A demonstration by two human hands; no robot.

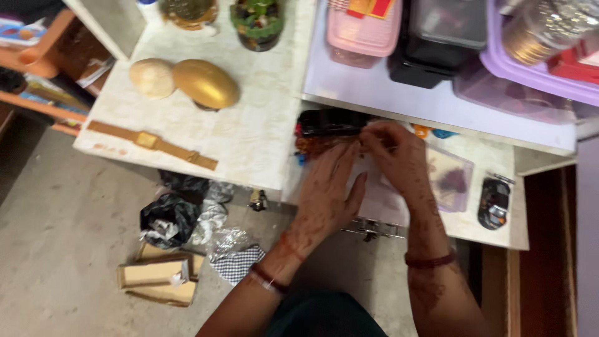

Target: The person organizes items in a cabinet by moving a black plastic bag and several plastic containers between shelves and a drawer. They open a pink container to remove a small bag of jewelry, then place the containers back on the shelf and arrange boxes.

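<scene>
Head view: both hands met on a clear plastic pouch [384, 187] on the surface. Left hand [324, 193] lay flat at 7 o'clock; right hand [396, 156] fingers pinched its top edge, approx. 12.

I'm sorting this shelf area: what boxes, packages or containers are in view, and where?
Pink lidded box: upper shelf, rectangular.
Black container: beside it, clear lid.
Purple tub: shelf's right end.
Clear plastic box: lower shelf, by the right hand.
Tan cardboard boxes: floor, lower left.
</scene>
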